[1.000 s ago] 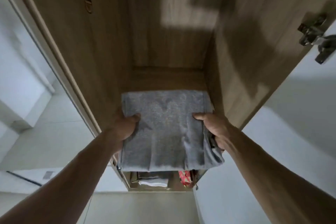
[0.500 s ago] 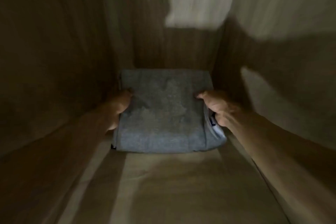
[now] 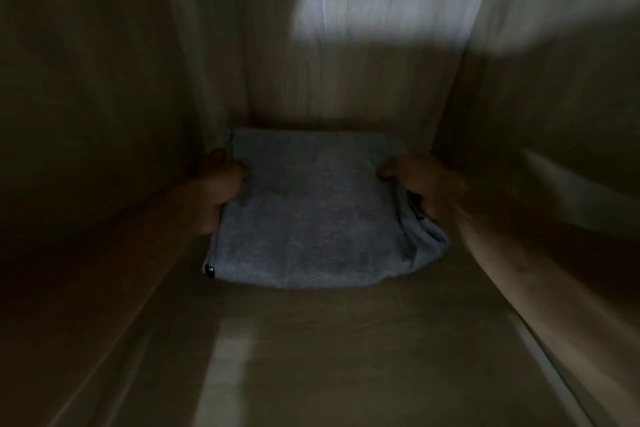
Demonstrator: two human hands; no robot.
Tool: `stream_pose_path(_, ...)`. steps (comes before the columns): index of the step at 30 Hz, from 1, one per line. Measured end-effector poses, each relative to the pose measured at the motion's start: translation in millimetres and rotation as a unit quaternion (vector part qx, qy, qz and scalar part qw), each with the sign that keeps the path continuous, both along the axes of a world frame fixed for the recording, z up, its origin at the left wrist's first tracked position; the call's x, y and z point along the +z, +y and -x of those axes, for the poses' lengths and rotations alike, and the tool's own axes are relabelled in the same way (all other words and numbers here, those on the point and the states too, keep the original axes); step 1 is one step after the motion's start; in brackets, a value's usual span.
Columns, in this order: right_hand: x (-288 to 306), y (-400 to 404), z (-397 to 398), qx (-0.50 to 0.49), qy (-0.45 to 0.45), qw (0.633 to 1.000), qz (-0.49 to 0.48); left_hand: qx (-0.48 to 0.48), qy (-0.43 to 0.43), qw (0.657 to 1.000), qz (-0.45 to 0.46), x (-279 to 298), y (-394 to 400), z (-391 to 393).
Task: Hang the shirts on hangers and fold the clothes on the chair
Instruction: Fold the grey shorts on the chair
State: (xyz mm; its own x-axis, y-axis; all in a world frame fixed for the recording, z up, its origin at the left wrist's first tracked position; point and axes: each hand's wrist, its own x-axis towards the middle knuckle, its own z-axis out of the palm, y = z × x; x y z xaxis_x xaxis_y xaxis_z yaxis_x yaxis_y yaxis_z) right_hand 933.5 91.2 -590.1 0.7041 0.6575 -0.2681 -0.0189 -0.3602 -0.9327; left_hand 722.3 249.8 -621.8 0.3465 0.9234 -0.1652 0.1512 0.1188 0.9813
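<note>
A folded grey garment lies flat on a wooden shelf deep inside a dim wardrobe. My left hand grips its left edge, thumb on top and fingers underneath. My right hand grips its right edge the same way. The far edge of the garment lies close to the back panel. A loose fold bulges at its near right corner. A small dark tag shows at its near left corner.
Wooden side walls close in on the left and on the right. The back panel carries a bright patch of light. The near part of the shelf is bare wood. The picture is dark and blurred.
Both hands have carried the folded garment from the wardrobe's open front further inward, onto the shelf near the back panel. The view moved inside the wardrobe and darkened.
</note>
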Motion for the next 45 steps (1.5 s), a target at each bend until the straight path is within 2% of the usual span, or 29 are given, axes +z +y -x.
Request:
stream_pose_path(5, -18, 18, -17, -0.004, -0.093, 0.995, 0.018, 0.004, 0.032, 0.999, -0.037, -17, 27, -6)
stream_pose_path(7, -20, 22, -22, -0.004, -0.152, 0.988, 0.027, -0.006, 0.102, 0.993, -0.062, -34, 51, -7)
stream_pose_path(8, -21, 22, -23, 0.006, -0.215, 0.976, 0.046, -0.002, 0.156, 0.983, -0.092, -41, 60, -10)
stream_pose_path(10, -24, 18, -22, 0.007, -0.380, 0.921, 0.087, 0.026, 0.244, 0.953, -0.176, -42, 56, -19)
stream_pose_path(11, -27, 17, -18, 0.014, -0.466, 0.879, 0.103, 0.053, 0.273, 0.930, -0.241, -33, 39, -21)
stream_pose_path(12, -30, 15, -9, 0.026, -0.531, 0.840, 0.111, 0.083, 0.288, 0.900, -0.318, -26, 22, -24)
stream_pose_path(13, -34, 14, 3, 0.043, -0.558, 0.821, 0.111, 0.087, 0.297, 0.865, -0.394, -20, 2, -26)
stream_pose_path(15, -43, 13, 28, 0.080, -0.557, 0.820, 0.103, 0.038, 0.325, 0.814, -0.479, -14, -32, -29)
stream_pose_path(19, -73, 13, 45, 0.126, -0.513, 0.838, 0.138, -0.059, 0.443, 0.783, -0.432, -34, -56, -29)
stream_pose_path(23, -78, 18, 43, 0.147, -0.489, 0.846, 0.153, -0.055, 0.445, 0.791, -0.416, -51, -50, -22)
stream_pose_path(29, -69, 8, 54, 0.145, -0.482, 0.848, 0.164, -0.047, 0.456, 0.769, -0.445, -41, -61, -15)
stream_pose_path(33, -65, -14, 74, 0.110, -0.495, 0.850, 0.141, -0.023, 0.457, 0.789, -0.409, -36, -89, 10)
stream_pose_path(37, -53, -60, 103, 0.126, -0.466, 0.864, 0.146, -0.037, 0.451, 0.821, -0.349, -26, -135, 49)
stream_pose_path(39, -40, -90, 121, 0.127, -0.452, 0.868, 0.160, -0.044, 0.434, 0.826, -0.357, -16, -165, 73)
stream_pose_path(42, -8, -136, 153, 0.122, -0.435, 0.877, 0.163, -0.040, 0.362, 0.843, -0.396, 7, -213, 111)
stream_pose_path(45, 38, -191, 200, 0.137, -0.425, 0.882, 0.150, -0.034, 0.390, 0.835, -0.387, 45, -277, 159)
